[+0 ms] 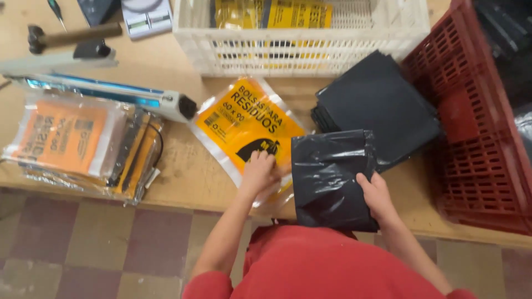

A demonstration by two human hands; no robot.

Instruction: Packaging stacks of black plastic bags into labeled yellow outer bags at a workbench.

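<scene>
folded black bag (332,177) flat at table edge | clear yellow-labelled pouch (246,124) just beside, tilted

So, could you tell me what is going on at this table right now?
A person in a red top stands at a wooden table. The left hand presses on a clear packet with a yellow label, while the right hand holds a folded black plastic bag beside it. A stack of black bags lies behind, next to a red crate. A white crate holds more yellow packets.

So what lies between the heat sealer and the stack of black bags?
In the head view, the yellow-labelled clear packet lies between the heat sealer and the black stack, on the table.
</scene>
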